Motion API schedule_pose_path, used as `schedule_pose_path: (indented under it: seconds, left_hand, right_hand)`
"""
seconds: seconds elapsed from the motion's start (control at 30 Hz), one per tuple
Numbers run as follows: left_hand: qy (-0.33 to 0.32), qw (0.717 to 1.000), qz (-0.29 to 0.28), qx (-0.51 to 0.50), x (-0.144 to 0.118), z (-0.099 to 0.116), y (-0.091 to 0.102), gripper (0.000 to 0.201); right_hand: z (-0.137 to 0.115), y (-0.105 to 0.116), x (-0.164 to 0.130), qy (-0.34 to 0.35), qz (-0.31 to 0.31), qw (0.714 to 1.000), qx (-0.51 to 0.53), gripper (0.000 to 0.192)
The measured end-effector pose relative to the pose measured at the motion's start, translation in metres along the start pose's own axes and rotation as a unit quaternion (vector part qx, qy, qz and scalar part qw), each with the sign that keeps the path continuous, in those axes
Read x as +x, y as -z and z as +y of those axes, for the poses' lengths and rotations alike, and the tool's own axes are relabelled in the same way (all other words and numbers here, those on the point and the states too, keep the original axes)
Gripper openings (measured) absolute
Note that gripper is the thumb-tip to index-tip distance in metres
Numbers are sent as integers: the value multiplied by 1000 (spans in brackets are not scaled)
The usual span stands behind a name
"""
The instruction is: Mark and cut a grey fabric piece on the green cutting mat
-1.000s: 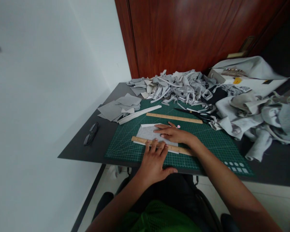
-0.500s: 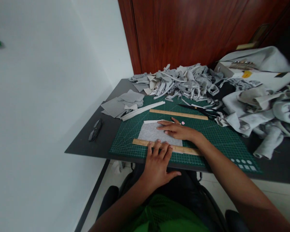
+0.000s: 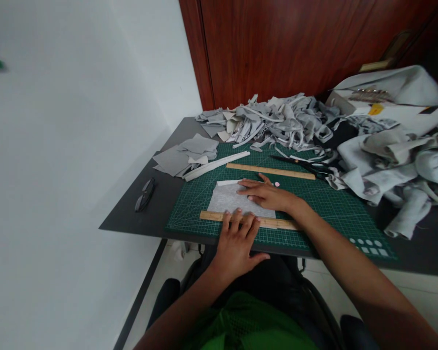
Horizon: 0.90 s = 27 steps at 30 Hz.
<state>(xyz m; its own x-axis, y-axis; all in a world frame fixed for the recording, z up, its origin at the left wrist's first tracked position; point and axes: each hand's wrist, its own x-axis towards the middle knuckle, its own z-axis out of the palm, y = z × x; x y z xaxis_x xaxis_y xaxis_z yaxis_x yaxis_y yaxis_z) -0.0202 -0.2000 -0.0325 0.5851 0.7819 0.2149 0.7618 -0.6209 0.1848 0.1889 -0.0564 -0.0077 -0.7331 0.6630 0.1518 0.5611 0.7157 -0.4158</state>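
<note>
Head view: a person sits at a dark surface [image 3: 131, 221] with a green cutting mat [image 3: 328, 204] on it.
Left hand [image 3: 237, 243]: it lies flat, fingers spread, grip apart, pressing down on the near wooden ruler [image 3: 277, 223].
Right hand [image 3: 266, 194]: it lies flat too, grip apart, palm down on the grey fabric piece [image 3: 228, 199]. It holds nothing.
Where the fabric piece is: it lies flat on the mat, between the two hands. Its near edge touches the near wooden ruler, and the ruler lies along that edge.
Other ruler: a second wooden ruler [image 3: 270, 171] lies farther back on the mat, apart from both hands.
Scissors [image 3: 306, 165]: black ones lie just past the far ruler, near the scrap pile. No hand touches them.
Done so far: a stack of cut grey squares [image 3: 182, 158] sits at the left of the mat, and a big pile of grey scraps [image 3: 270, 124] lies at the back.
Left to do: more uncut grey cloth [image 3: 387, 165] is heaped on the right. The piece under the hands looks lined up but not yet cut, as far as I can judge.
Also there: dark glasses [image 3: 145, 194] lie on the surface at the left.
</note>
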Motion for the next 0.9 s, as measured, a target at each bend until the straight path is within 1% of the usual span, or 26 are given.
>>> schedule_pose_path:
  seconds: [0.07, 0.13, 0.17, 0.23, 0.27, 0.3, 0.4, 0.43, 0.5, 0.57, 0.63, 0.7, 0.8, 0.9]
  left_hand:
    - [8, 1000, 4, 0, -1, 4, -2, 94]
    - [15, 1000, 6, -3, -1, 9, -2, 100]
    - [18, 1000, 6, -6, 0, 10, 0, 102]
    - [21, 1000, 5, -12, 4, 10, 6, 103]
    - [19, 1000, 3, -18, 6, 9, 10, 99]
    - [16, 1000, -1, -26, 9, 5, 14, 89]
    - [-6, 998, -8, -67, 16, -13, 27, 47]
    - [-9, 997, -6, -83, 18, -20, 29, 39]
    - [-10, 993, -2, -121, 20, -33, 32, 34]
    - [-31, 988, -6, -154, 21, -42, 30, 39]
    - [-41, 984, -1, -174, 21, -47, 28, 43]
    - [-26, 983, 10, -183, 20, -49, 25, 42]
    - [14, 986, 25, -164, 19, -55, 26, 34]
    - [40, 993, 41, -101, 18, -67, 31, 16]
  right_hand:
    - [-12, 3, 0, 17, 30, 999, -27, 46]
    - [-26, 5, 1, 34, 49, 998, -32, 37]
    - [-32, 6, 2, 44, 47, 998, -23, 31]
    - [-42, 8, 3, 56, 14, 998, 20, 24]
    - [-44, 8, 3, 55, -9, 997, 51, 23]
    - [-45, 8, 2, 48, -31, 995, 85, 22]
    - [-42, 9, -1, 5, -64, 983, 173, 17]
    - [-40, 10, -2, -5, -71, 979, 194, 16]
    - [-37, 10, -3, -23, -87, 971, 220, 16]
    - [-35, 9, -4, -42, -98, 967, 232, 17]
    - [-34, 7, -3, -56, -102, 965, 236, 16]
    - [-32, 5, -2, -58, -104, 964, 236, 17]
    - [-27, 1, -2, -43, -103, 967, 230, 19]
    - [-24, 0, -2, -26, -105, 969, 222, 18]
